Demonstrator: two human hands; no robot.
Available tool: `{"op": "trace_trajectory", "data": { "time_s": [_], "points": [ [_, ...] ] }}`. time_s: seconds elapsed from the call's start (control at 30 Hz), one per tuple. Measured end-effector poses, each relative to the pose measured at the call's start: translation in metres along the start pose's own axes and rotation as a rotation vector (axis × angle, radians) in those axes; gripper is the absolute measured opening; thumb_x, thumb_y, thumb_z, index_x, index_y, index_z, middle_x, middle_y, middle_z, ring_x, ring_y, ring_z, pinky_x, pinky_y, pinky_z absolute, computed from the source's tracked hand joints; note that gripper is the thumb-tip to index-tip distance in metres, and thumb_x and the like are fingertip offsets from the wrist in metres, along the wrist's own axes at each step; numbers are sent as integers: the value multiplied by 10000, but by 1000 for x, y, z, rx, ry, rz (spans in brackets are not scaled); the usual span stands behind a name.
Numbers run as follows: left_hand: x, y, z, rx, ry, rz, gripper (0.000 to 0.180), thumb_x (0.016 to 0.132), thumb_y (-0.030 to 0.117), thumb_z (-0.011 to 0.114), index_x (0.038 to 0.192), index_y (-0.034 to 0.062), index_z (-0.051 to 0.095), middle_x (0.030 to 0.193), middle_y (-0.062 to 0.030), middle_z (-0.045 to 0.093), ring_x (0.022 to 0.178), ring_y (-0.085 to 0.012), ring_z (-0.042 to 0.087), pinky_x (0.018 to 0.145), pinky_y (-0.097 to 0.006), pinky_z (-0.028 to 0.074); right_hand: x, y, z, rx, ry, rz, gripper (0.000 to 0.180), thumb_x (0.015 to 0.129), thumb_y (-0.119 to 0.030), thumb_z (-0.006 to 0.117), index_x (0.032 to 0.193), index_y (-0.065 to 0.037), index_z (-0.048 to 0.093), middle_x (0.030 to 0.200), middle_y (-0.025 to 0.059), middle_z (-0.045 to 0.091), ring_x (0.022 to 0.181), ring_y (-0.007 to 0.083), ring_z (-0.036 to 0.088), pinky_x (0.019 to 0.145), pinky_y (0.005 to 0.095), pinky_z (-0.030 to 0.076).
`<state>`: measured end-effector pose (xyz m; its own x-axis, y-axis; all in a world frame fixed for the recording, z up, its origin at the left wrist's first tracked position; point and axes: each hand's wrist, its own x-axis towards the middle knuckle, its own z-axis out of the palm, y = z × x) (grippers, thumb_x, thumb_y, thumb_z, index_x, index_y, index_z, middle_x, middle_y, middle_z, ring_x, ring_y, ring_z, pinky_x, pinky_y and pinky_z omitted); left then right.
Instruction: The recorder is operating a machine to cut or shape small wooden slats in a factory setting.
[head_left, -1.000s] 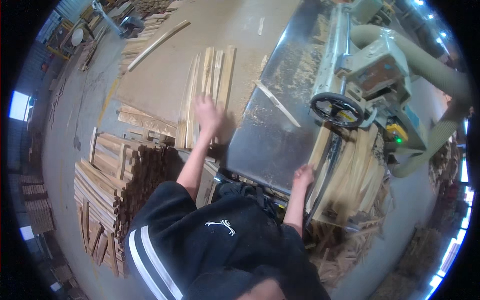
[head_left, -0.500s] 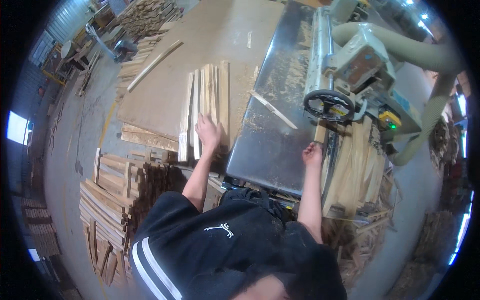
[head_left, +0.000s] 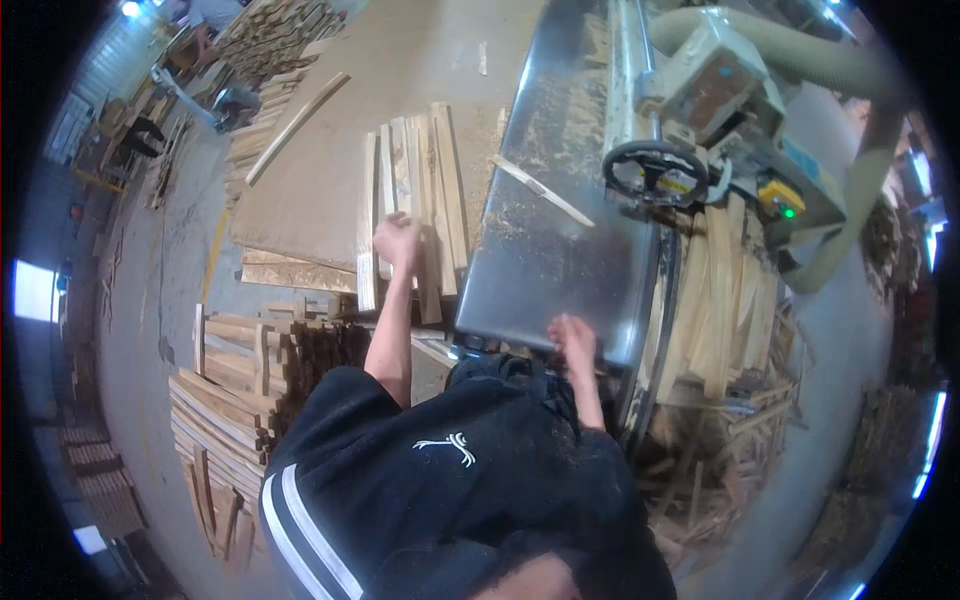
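Grip loosely open and seemingly empty, the right hand is now hanging over the metal bed's near end, drawn away from the handwheel, leaving only the left hand, its hold unclear, working at wooden strips on the brown tabletop.

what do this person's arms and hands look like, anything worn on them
Both the left hand and right hand are bare; no gloves or watch show. The forearms are uncovered below short black sleeves. The black shirt has two white stripes down its left side and a small white emblem.
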<state>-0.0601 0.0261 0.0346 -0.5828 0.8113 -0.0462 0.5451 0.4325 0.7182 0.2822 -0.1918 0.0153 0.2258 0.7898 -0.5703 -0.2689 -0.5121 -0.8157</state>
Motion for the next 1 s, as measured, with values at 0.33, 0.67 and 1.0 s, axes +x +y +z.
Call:
{"op": "trace_trajectory", "data": {
  "time_s": [0.33,0.67,1.0],
  "points": [
    [-43,19,7,267,-41,228,588,810,205,786,1301,-59,600,1226,-332,591,1153,-406,628,997,-471,509,-32,-1,17,-254,-107,-152,303,1056,-267,584,1098,9,704,914,48,746,775,105,665,698,262,512],
    [-18,-14,-25,249,-97,474,391,882,329,724,1225,141,736,953,-156,767,909,-357,737,828,-450,577,-44,27,-12,-233,5,-40,308,1063,-289,571,1112,-20,712,965,48,757,830,111,675,702,279,502],
    [-2,0,-28,188,-273,316,622,737,256,820,1295,43,645,892,-196,757,891,-353,748,854,-431,583,-48,24,-6,-234,33,-59,297,1048,-276,598,1079,-3,710,951,48,762,818,96,673,691,281,505]
  ]
}}
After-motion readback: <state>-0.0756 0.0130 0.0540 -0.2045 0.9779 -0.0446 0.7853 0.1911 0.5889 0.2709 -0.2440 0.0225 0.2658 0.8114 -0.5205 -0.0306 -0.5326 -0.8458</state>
